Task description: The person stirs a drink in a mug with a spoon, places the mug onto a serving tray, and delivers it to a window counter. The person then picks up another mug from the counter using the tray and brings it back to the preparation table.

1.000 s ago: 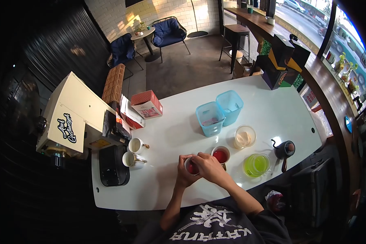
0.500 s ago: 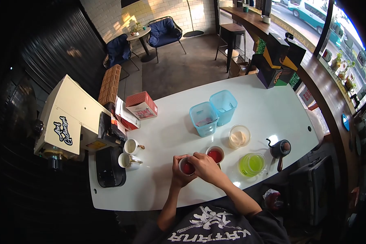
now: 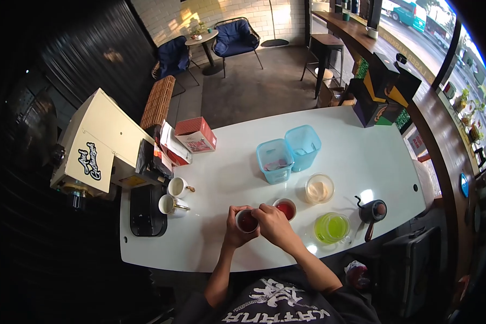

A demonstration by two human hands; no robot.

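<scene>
There's KATANA on the black shirt at the worktop's near edge! Left edge, script resembling "Arief Gustiansyah" on the cream machine; LASER MARKING across the window!

The drink in the held cup looks darker than a second ago; the right hand now hides the handle of the neighbouring cup; outside, a teal van shows where a pale car did.

My left hand is curled in a grip. My right hand is beside it, with bent fingers. My left forearm and right forearm lean inward, both bare.
</scene>
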